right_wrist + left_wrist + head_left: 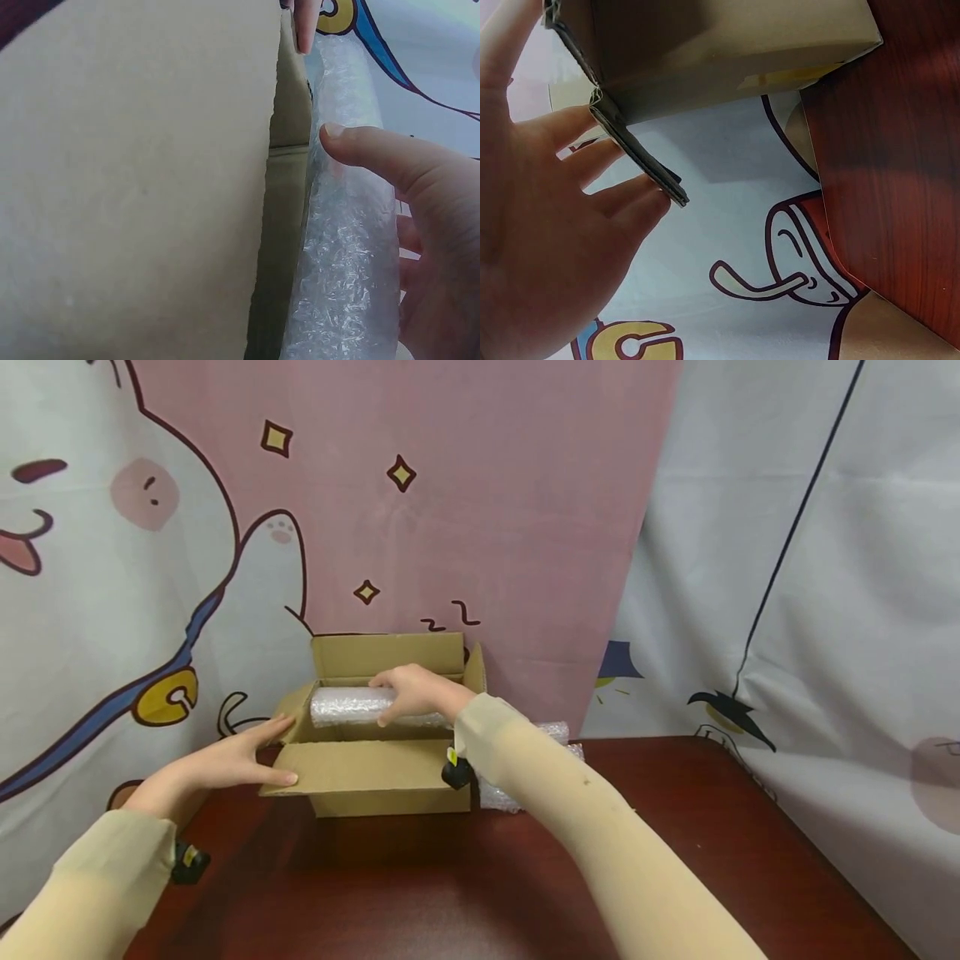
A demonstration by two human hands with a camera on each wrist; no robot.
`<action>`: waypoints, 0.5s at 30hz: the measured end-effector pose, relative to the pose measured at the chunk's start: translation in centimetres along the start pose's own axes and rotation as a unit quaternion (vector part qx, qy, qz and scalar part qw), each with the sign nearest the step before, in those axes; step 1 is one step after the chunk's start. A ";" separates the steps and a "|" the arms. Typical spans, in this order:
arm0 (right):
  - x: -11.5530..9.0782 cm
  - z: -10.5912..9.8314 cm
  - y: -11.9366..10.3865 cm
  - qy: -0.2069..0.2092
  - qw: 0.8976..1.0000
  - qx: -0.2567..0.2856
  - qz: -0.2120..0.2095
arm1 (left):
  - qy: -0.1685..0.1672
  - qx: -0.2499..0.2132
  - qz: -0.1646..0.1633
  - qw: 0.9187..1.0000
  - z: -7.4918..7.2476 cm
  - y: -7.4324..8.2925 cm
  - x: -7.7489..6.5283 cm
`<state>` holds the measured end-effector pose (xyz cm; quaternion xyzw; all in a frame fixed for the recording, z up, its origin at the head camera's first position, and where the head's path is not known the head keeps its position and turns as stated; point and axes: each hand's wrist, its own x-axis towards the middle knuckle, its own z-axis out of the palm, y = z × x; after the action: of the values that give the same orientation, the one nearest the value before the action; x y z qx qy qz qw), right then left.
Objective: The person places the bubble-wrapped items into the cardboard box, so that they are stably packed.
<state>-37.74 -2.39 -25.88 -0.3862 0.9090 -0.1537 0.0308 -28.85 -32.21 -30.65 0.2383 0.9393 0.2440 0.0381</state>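
Note:
An open cardboard box (392,802) stands on the table with its flaps spread. At its opening lies a long roll wrapped in bubble wrap (341,706). My right hand (420,689) grips this roll from above. In the right wrist view, the thumb presses one side of the bubble-wrapped roll (345,247) and the fingers go round the other side. At the box's left end, my left hand (225,760) touches the flaps with spread, nearly straight fingers, the thumb on the front flap. The left wrist view shows the fingers against a flap's edge (634,150).
More bubble wrap (498,795) lies on the dark red table (450,893) just right of the box, partly hidden by my right sleeve. A printed cloth (525,527) hangs right behind the box and along the left side.

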 end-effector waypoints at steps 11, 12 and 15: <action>0.3 0.8 0.5 -0.008 1.000 0.015 -0.005 | -0.004 0.003 -0.001 1.000 -0.2 0.3 0.0; 0.3 0.9 0.5 -0.010 1.000 0.012 -0.006 | -0.004 0.003 -0.001 1.000 -0.2 0.3 0.0; 0.4 1.1 0.4 -0.016 1.000 0.007 -0.004 | -0.004 0.001 0.002 1.000 -0.1 0.2 0.0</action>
<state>-38.10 -2.65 -26.99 -0.3920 0.9057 -0.1543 0.0478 -28.76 -32.12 -30.46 0.2410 0.9391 0.2417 0.0414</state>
